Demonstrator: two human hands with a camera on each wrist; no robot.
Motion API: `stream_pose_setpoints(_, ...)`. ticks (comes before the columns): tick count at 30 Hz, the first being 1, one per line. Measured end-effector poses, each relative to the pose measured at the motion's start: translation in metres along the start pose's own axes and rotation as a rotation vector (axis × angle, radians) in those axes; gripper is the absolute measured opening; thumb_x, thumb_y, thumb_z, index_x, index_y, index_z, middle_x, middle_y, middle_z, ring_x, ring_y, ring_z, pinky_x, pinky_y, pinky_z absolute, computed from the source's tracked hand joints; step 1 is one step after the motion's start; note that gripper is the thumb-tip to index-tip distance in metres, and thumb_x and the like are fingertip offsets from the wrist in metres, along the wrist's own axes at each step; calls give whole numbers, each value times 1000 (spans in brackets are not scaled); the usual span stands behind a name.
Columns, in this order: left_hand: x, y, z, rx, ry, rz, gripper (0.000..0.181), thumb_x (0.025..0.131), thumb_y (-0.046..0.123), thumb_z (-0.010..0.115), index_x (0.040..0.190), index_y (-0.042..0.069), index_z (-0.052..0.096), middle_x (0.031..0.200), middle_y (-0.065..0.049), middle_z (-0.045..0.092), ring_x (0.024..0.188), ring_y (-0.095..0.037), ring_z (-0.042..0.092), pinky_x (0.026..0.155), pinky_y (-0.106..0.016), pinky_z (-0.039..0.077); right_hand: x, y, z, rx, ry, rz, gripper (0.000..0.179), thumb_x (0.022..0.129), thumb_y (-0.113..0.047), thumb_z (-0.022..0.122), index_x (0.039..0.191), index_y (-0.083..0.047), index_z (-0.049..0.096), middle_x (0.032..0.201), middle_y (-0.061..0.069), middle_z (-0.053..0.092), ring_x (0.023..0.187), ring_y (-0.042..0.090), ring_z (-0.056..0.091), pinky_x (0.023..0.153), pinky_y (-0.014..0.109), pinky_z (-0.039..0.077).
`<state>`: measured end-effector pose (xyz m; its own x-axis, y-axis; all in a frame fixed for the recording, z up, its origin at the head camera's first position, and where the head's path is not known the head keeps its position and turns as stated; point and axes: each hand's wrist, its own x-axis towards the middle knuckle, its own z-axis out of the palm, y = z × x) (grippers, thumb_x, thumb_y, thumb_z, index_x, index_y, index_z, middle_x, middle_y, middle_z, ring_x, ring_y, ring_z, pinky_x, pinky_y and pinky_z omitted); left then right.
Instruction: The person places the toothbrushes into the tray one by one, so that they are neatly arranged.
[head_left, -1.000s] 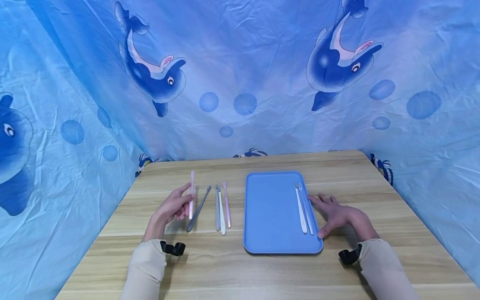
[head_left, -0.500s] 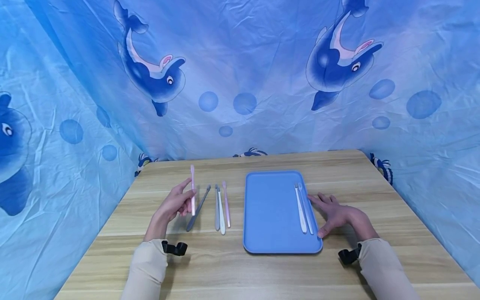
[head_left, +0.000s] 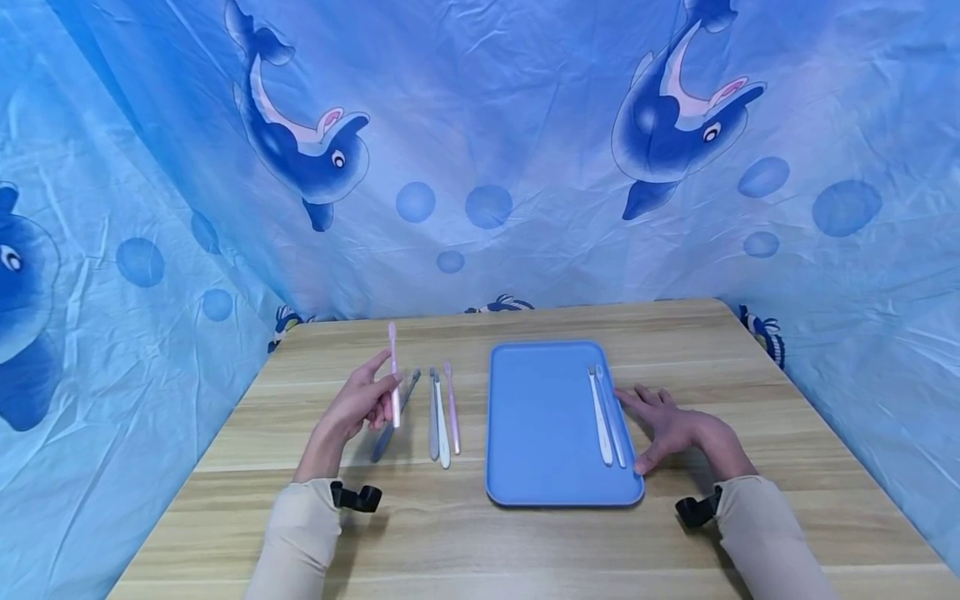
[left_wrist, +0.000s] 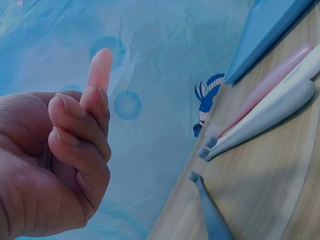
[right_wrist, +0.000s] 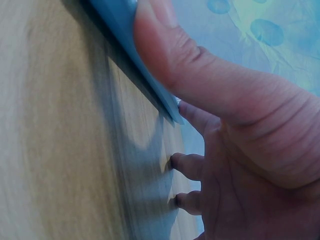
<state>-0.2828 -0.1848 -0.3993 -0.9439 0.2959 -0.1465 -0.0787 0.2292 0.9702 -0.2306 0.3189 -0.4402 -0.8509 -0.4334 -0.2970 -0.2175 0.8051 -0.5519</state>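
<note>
My left hand (head_left: 356, 408) pinches a pink toothbrush (head_left: 393, 354) between thumb and fingers, holding it upright above the table. The left wrist view shows curled fingers, and the brush itself is hidden there. Beneath that hand lies a dark grey toothbrush (head_left: 382, 443). To its right are a grey toothbrush (head_left: 433, 425), a white toothbrush (head_left: 443, 429) and a second pink toothbrush (head_left: 453, 408). My right hand (head_left: 678, 429) rests at the right edge of a blue tray (head_left: 532, 433), thumb and index finger touching it. On the tray are a white toothbrush (head_left: 600, 421) and a light blue one (head_left: 615, 429).
Everything stands on a wooden table (head_left: 450, 542). A blue curtain (head_left: 525, 267) with printed dolphins hangs behind the table and along its sides. Black wrist cameras are strapped at both sleeves.
My left hand has lifted the pink toothbrush off the table and carried it slightly to the right and upward. The right hand and the tray have stayed in place.
</note>
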Motion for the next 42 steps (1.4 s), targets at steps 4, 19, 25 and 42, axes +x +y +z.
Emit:
stream_pose_setpoints(4,-1,2,2,4,-4,12,71,107,21,45,163,15,3,47,4,55,33,-6,48,33,-21,41,1,-1,0,-5,0,16,134,63,-59,88,161,-9,11,161,39,0,141,72,-4,99,92,10)
stream_pose_setpoints(19,3,5,12,-28,-37,14,70,107,19,44,163,17,2,48,3,57,33,-7,48,33,-22,43,-1,1,0,-5,4,27,135,63,-58,89,161,-10,10,161,39,-1,140,72,-4,99,92,9)
stream_pose_setpoints(25,5,9,19,-27,-48,27,70,106,17,44,163,17,3,48,3,56,34,-7,48,33,-22,42,-1,2,0,-2,2,26,135,63,-59,88,161,-10,9,161,38,-2,140,72,-4,99,92,9)
stream_pose_setpoints(42,14,15,35,-26,-76,29,70,106,20,46,163,19,7,47,4,56,33,-6,48,33,-21,42,0,-2,-1,-6,2,10,134,64,-58,88,160,-8,11,161,39,-1,140,72,-3,99,92,10)
